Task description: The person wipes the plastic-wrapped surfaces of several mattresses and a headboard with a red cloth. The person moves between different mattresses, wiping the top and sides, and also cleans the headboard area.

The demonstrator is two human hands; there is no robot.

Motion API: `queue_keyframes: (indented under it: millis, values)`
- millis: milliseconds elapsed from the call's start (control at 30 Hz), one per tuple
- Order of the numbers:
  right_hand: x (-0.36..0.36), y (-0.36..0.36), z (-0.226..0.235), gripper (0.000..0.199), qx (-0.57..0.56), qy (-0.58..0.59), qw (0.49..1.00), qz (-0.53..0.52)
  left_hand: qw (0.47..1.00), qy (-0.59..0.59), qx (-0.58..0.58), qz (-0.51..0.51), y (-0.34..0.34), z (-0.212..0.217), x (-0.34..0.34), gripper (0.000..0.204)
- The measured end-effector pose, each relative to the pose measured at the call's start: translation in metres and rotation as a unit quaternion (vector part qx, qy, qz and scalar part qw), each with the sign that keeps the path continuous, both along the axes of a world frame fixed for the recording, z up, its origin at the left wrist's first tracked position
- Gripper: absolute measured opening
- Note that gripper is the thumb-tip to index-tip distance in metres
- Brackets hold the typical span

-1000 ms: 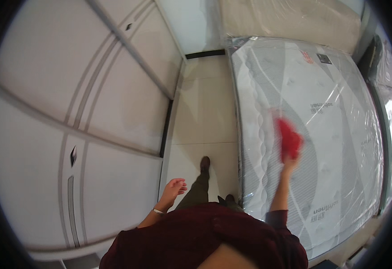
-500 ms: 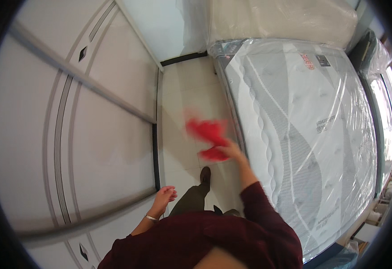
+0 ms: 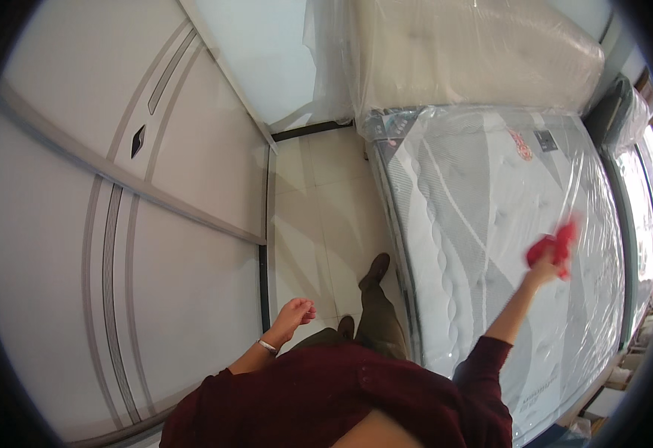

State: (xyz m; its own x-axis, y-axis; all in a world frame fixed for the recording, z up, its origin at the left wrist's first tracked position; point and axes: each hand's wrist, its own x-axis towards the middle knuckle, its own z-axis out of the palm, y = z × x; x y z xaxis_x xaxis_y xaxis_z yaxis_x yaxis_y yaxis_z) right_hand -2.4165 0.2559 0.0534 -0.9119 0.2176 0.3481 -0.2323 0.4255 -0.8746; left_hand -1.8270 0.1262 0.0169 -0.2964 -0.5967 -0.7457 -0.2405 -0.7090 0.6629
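Out over the plastic-wrapped mattress (image 3: 491,216), on the right, my right hand (image 3: 543,273) grips a crumpled red cloth (image 3: 563,245). Both are smeared by motion, and whether the cloth touches the plastic I cannot tell. The mattress is white and grey with wavy patterned bands. My left hand (image 3: 294,316) hangs low beside my body, fingers curled in and nothing seen in them. A pale bracelet circles its wrist. The nearest thing to it is the tall light-coloured sliding-door cabinet (image 3: 196,299) on the left.
A narrow strip of tiled floor (image 3: 308,209) runs between cabinet and mattress; my feet stand on it. At the mattress's far end rises a plastic-covered cream headboard (image 3: 476,56). Another wrapped dark piece (image 3: 617,123) stands at the far right. A pale wall (image 3: 267,60) closes the aisle.
My right hand has swung from above the floor aisle to the right, over the mattress, carrying the red cloth. I have stepped with one foot. My left hand stays low.
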Motion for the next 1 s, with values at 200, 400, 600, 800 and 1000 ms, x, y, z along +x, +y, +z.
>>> queue_keyframes:
  millis: [200,400,600,800,1000]
  values:
    - [-0.112,-0.09,0.011,0.047,-0.153,0.131,0.955,-0.217,1.0,-0.023,0.017,-0.003,-0.084,-0.02,-0.053,0.025]
    - [-0.017,-0.267,-0.248,0.033,0.483,-0.123,0.751,0.433,0.997,0.0,-0.012,-0.079,-0.187,0.009,-0.156,0.026]
    - [0.207,-0.315,-0.133,0.06,0.214,-0.375,0.257,0.865,0.995,-0.042,-0.042,-0.085,-0.249,0.038,-0.204,0.027]
    - [0.046,-0.244,-0.157,0.038,0.129,-0.397,0.721,0.553,0.984,0.012,-0.117,-0.135,-0.318,0.037,-0.28,0.025]
    - [-0.194,-0.073,-0.064,0.042,-0.303,0.005,0.952,-0.039,0.934,0.066,-0.352,-0.02,-0.461,0.077,-0.357,0.03]
